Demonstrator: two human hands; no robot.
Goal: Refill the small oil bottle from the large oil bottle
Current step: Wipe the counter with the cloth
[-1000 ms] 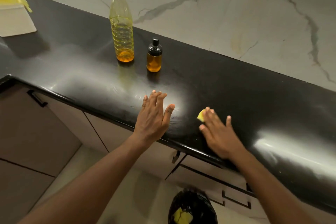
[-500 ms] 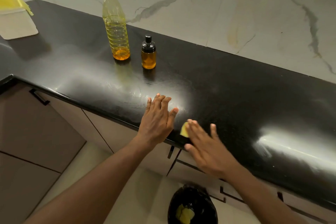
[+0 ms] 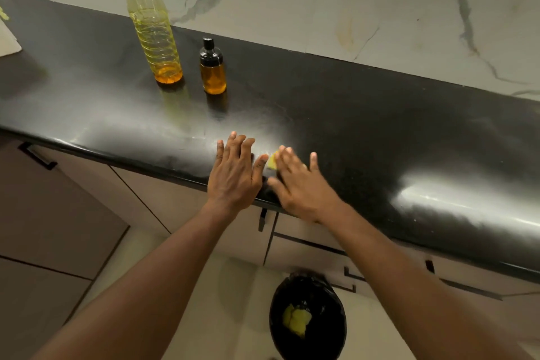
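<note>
Bottles stand well beyond both hands, toward the back of the black countertop (image 3: 380,114). The left hand (image 3: 233,175) lies flat at the front edge, fingers straight, holding nothing. The right hand (image 3: 302,184) beside it presses straight fingers on a small yellow scrap (image 3: 272,161). The small oil bottle (image 3: 212,67) is ahead and slightly left of the left hand, the nearer one. The large oil bottle (image 3: 153,29) stands just to its left, apart. Both are upright, long axes vertical, capped tops pointing up, so a reach likely goes forward and grips from the side.
</note>
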